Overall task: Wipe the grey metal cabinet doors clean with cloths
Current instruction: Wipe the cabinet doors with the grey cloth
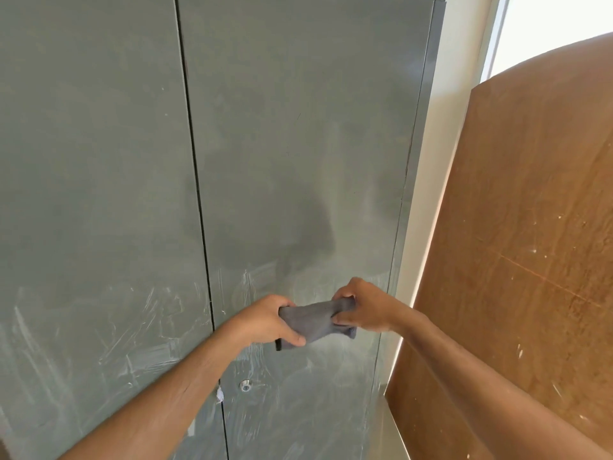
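Note:
Two tall grey metal cabinet doors fill the view, the left door (93,194) and the right door (298,127), split by a dark vertical seam. White smears and streaks cover their lower halves. A darker patch shows on the right door above my hands. In front of the right door I hold a bunched grey cloth (311,318) between both hands. My left hand (265,322) grips its left end, and my right hand (363,307) pinches its right end. The cloth looks held just off the door surface.
A small round silver lock (245,385) sits low on the right door near the seam. A brown wooden panel (530,260) stands close on the right, with a pale wall strip (441,161) between it and the cabinet. A bright window (557,18) is at top right.

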`<state>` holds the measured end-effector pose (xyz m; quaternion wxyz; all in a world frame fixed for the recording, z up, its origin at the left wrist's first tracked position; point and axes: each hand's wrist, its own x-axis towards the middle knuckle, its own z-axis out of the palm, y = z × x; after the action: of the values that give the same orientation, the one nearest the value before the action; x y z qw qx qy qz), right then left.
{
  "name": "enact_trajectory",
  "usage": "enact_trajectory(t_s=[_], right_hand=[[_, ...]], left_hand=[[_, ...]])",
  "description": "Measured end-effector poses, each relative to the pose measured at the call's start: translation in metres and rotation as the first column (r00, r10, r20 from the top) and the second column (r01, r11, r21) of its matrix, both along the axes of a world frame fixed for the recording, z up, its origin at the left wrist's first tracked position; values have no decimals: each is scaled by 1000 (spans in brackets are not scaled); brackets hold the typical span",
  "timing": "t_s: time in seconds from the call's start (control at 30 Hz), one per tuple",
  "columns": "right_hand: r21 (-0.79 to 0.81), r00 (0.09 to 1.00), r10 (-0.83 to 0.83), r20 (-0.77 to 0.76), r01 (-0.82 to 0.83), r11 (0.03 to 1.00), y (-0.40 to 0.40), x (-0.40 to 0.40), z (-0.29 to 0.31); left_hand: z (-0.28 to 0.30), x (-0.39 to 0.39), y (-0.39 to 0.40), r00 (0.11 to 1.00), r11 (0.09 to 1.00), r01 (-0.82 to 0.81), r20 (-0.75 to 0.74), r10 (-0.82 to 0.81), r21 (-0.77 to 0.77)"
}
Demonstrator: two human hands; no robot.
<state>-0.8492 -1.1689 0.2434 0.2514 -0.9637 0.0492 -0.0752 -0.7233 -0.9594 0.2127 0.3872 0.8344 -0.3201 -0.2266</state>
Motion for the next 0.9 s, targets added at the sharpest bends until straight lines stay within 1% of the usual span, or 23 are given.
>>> enact_trajectory(t_s=[0.03, 0.07, 0.1, 0.13, 0.17, 0.2, 0.23, 0.27, 0.3, 0.33, 0.4, 0.43, 0.47, 0.53, 0.6, 0.67, 0.73, 0.77, 0.83, 0.87, 0.9], right_hand=[[85, 1000, -3, 17, 1, 996, -5, 1, 2], [242, 1000, -7, 8, 4, 970, -9, 2, 2], [435, 1000, -2, 5, -1, 900, -10, 2, 1], [622, 1000, -12, 18, -2, 783, -10, 3, -4], [767, 997, -57, 56, -6, 642, -8, 4, -9], [866, 984, -149, 101, -13, 501, -3, 8, -15], [924, 956, -261, 132, -23, 381, 3, 12, -21], [952, 923, -360, 133, -18, 307, 10, 17, -28], [967, 898, -425, 108, 4, 256, 19, 21, -34], [979, 890, -451, 67, 29, 202, 26, 26, -41], [995, 903, -429, -13, 53, 81, 37, 31, -54], [998, 906, -423, -25, 50, 48, 39, 32, -58], [997, 906, -423, -17, 48, 61, 37, 31, -61], [985, 905, -424, 38, 37, 167, 31, 30, -63], [964, 881, -463, 98, 31, 262, 28, 29, -60], [959, 828, -550, 108, 60, 278, 34, 31, -54], [972, 788, -613, 67, 86, 217, 49, 34, -48], [985, 787, -615, 40, 71, 155, 56, 37, -47], [999, 786, -618, 21, -44, -21, 64, 42, -42], [990, 773, -634, 35, -114, -86, 64, 44, -39], [981, 749, -660, 51, -160, -106, 61, 48, -37]], left_hand=[[3, 1, 2, 996, 999, 16, 90, -19, 37], [7, 2, 6, 987, 998, 26, 156, -33, 50], [10, 4, 8, 980, 999, 31, 195, -39, 43], [12, 5, 10, 980, 999, 42, 195, -42, 4], [13, 6, 11, 992, 996, 41, 124, -32, -75], [12, 6, 11, 1000, 983, 14, -2, -15, -182], [11, 4, 11, 988, 958, -36, -151, -8, -286], [10, 0, 8, 961, 921, -96, -278, -14, -378], [6, -2, 5, 942, 888, -152, -334, -2, -435], [3, -6, 1, 938, 863, -189, -347, 18, -468], [-4, -12, -7, 952, 843, -212, -301, 63, -494], [-6, -13, -9, 961, 844, -207, -266, 80, -495], [-7, -13, -9, 968, 849, -202, -231, 97, -488], [-5, -9, -5, 979, 871, -187, -157, 129, -454], [-4, -1, 0, 984, 884, -177, -91, 153, -433], [-3, 1, -4, 983, 874, -167, -12, 182, -456], [-1, -2, -15, 977, 853, -142, 69, 203, -502], [1, -4, -22, 974, 846, -120, 103, 201, -520], [6, -5, -36, 968, 846, -63, 172, 181, -530], [8, -4, -42, 965, 850, -38, 203, 169, -526], [11, -1, -47, 963, 856, -19, 222, 155, -516]])
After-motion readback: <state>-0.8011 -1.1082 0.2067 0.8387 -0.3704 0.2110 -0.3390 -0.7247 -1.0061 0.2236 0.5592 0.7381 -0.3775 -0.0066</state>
